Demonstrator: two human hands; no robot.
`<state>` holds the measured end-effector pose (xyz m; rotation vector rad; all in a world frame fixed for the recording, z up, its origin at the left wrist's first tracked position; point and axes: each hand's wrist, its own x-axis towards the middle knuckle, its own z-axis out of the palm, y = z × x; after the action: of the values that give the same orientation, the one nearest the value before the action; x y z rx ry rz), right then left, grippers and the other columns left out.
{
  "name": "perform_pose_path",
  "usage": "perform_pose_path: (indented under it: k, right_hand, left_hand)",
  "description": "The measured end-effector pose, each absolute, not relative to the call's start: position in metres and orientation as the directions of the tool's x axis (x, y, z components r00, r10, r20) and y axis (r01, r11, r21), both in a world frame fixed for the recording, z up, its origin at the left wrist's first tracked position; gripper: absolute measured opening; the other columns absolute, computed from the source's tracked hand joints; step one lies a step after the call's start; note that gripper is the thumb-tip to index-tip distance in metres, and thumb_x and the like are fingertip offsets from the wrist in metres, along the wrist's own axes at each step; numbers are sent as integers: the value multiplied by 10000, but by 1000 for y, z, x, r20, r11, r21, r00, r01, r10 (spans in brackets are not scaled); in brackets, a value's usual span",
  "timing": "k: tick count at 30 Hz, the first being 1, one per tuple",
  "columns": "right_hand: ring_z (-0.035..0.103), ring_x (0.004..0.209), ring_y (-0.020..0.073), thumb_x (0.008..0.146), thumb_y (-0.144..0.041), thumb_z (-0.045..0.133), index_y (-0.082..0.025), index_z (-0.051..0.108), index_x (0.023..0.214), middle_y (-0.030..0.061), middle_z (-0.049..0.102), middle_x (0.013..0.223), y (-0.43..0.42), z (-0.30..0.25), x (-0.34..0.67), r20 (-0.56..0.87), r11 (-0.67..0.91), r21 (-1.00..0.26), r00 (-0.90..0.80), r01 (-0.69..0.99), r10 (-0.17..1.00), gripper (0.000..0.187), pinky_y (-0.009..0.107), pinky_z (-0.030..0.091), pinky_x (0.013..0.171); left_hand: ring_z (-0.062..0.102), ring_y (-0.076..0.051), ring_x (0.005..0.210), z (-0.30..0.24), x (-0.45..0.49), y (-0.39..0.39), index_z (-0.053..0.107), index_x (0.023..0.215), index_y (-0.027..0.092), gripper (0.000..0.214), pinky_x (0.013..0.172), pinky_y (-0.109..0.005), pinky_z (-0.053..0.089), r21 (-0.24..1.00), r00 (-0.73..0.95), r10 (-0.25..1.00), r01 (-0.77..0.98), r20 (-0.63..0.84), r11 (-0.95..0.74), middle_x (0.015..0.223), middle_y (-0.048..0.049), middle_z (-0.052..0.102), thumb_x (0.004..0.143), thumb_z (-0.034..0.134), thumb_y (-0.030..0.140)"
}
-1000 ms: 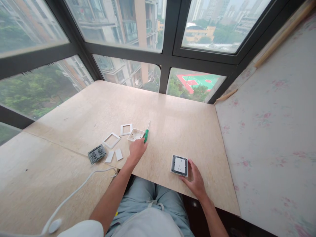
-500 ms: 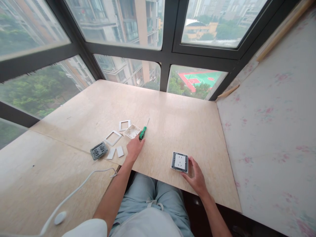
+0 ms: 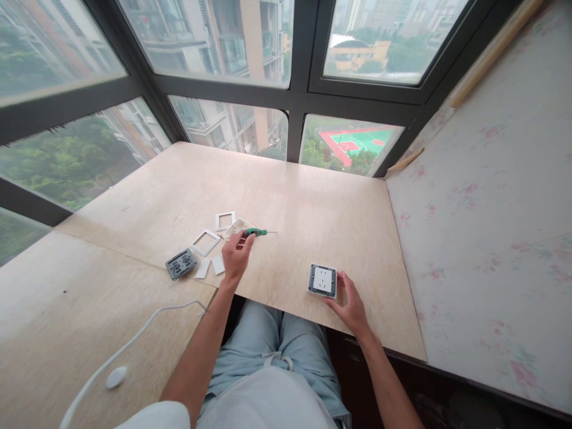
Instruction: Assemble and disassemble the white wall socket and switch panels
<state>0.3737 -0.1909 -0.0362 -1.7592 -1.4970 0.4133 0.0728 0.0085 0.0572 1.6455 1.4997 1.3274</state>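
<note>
Pinched in my left hand is a screwdriver with a green and black handle; its thin shaft points right. Behind it, partly covered by hand and tool, lies a white mounting box. My right hand grips the right and near edges of a wall socket. The socket is square, with a white slotted centre and a grey frame set in a white box, and it faces up on the board.
Left of my left hand lie two white cover frames, two small white plates and a grey socket module. A white cable and a round white disc are nearer me on the left. Windows and a papered wall border the wooden surface.
My left hand has picked up the screwdriver and turned it from pointing away to pointing right. My right hand stays at the socket. The view has shifted slightly.
</note>
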Motion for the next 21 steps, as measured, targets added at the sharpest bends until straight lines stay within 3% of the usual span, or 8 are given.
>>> perform_pose_path:
  k: [3, 5, 9, 16, 21]
  right_hand:
    - [507, 1332, 341, 816, -523, 702, -231, 274, 1526, 174, 495, 1462, -191, -35, 374, 227, -3, -730, 247, 683, 942, 880, 576, 427, 1094]
    - [507, 1331, 339, 817, -517, 704, -229, 266, 1528, 175, 490, 1466, -191, -34, 374, 223, -1, -734, 243, 679, 944, 884, 574, 421, 1098]
    - [491, 1347, 331, 817, -519, 708, -237, 223, 1541, 179, 441, 1500, -192, -31, 373, 216, 12, -761, 236, 649, 947, 917, 561, 415, 1106]
    - [261, 1485, 336, 799, -573, 704, -272, 172, 1562, 161, 289, 1591, -181, -11, 372, 223, 80, -708, 115, 702, 968, 978, 571, 280, 1187]
    - [287, 1471, 353, 778, -624, 693, -250, 188, 1565, 173, 346, 1568, -164, -7, 373, 223, 140, -636, 6, 759, 975, 1008, 575, 278, 1185]
  left_hand:
    - [655, -176, 860, 79, 77, 6, 702, 997, 187, 340, 760, -282, 545, 926, -185, 918, 215, 350, -310, 960, -51, 675, 838, 674, 486]
    - [664, -185, 913, 94, 83, 2, 678, 990, 186, 341, 805, -307, 547, 950, -201, 931, 1, 306, -312, 977, -54, 680, 840, 677, 493]
    - [689, -209, 948, 114, 99, -13, 604, 1000, 205, 331, 851, -404, 558, 900, -18, 991, -416, 134, -129, 1023, -62, 693, 886, 630, 514]
    - [665, -167, 809, 112, 146, -46, 560, 1082, 236, 328, 724, -336, 564, 853, 167, 983, -522, 82, 18, 982, -45, 667, 919, 593, 518]
    - [631, -146, 780, 117, 179, -53, 587, 1061, 222, 290, 708, -297, 537, 778, 174, 978, -628, 118, 18, 934, -35, 642, 924, 608, 478]
